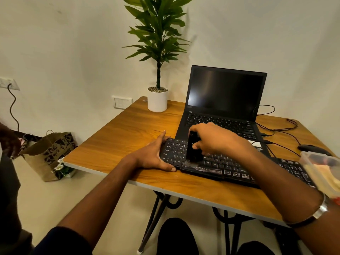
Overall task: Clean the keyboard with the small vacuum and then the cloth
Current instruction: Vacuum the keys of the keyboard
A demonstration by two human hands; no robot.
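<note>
A black keyboard (228, 167) lies across the near part of the wooden table (128, 137). My right hand (215, 138) grips a small black vacuum (192, 150), held upright with its clear nozzle down on the keys near the keyboard's left side. My left hand (154, 153) clasps the keyboard's left end, fingers along the far edge and thumb on the near edge. I see no cloth in this view.
An open black laptop (224, 105) stands just behind the keyboard, with cables and a black mouse (311, 149) to its right. A potted plant (157, 99) stands at the table's back. A clear plastic box (323, 170) sits at the right edge. A paper bag (48, 155) is on the floor.
</note>
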